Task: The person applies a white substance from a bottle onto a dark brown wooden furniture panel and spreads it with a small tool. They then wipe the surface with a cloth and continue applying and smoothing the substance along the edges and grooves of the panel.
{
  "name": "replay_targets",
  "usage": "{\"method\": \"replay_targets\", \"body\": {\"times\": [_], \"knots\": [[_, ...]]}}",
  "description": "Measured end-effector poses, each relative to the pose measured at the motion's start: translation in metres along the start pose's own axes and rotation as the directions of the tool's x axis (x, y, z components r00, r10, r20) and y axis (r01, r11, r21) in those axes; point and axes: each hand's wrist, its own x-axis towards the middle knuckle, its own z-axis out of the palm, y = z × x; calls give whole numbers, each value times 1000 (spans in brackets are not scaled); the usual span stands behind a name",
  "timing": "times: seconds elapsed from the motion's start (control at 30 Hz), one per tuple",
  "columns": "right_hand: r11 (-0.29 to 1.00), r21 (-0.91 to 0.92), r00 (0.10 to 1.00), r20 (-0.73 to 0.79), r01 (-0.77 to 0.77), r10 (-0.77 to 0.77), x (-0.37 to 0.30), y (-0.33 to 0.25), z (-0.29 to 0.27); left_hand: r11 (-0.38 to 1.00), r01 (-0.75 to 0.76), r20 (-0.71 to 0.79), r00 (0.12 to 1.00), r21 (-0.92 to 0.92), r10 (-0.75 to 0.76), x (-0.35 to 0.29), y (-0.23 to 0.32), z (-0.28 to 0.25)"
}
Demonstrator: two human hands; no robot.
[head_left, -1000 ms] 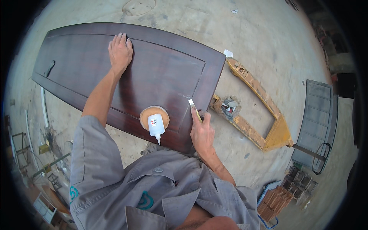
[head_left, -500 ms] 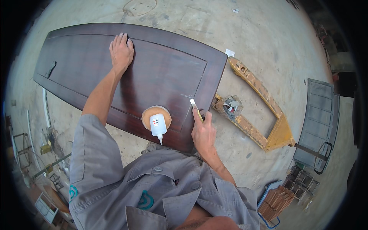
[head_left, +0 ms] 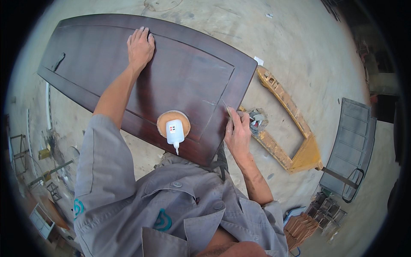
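Observation:
A dark red-brown wooden panel (head_left: 184, 73) with grooved borders lies in front of me. My left hand (head_left: 140, 49) rests on it near the far edge, fingers extended and slightly apart. At the right end, my right hand (head_left: 238, 132) is closed around a small scraper (head_left: 227, 109), its thin blade now seen nearly edge-on. Whether the blade touches the wood I cannot tell. Pale streaks (head_left: 209, 103) mark the surface just left of it. By the near edge, a white squeeze bottle (head_left: 175, 132) with a pointed nozzle lies over a round tan disc (head_left: 165, 118).
A small dark object (head_left: 59, 62) lies at the panel's left end. Right of the panel stands a yellow pallet jack (head_left: 312, 152), with a container of scraps (head_left: 259, 119) beside its near fork. Stacked brown wooden pieces (head_left: 299, 229) and a grey slatted frame (head_left: 346, 145) are farther right.
My right hand has shifted right with the scraper, whose blade has turned from flat-on to edge-on and moved off the pale streaks. The left hand keeps its place on the panel.

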Motion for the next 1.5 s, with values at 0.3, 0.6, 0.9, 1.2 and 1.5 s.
{"method": "replay_targets", "body": {"times": [0.3,0.6,0.9,1.2,1.5], "knots": [[910,-181,834,493,374,-246,35,50,-55,983,53,48,998,-176,-45,-5,-12,-2],[681,126,460,647,722,-608,134,78,-48,972,236,84,969,-19,-233,-138,-25,-100],[497,340,204,623,799,-755,179,94,-25,806,538,-118,843,247,-526,-204,16,-110],[444,465,88,608,766,-789,192,89,-19,784,576,-177,818,234,-548,-193,40,-120],[427,498,54,601,755,-797,195,87,-16,787,572,-176,820,233,-544,-190,40,-120]]}}
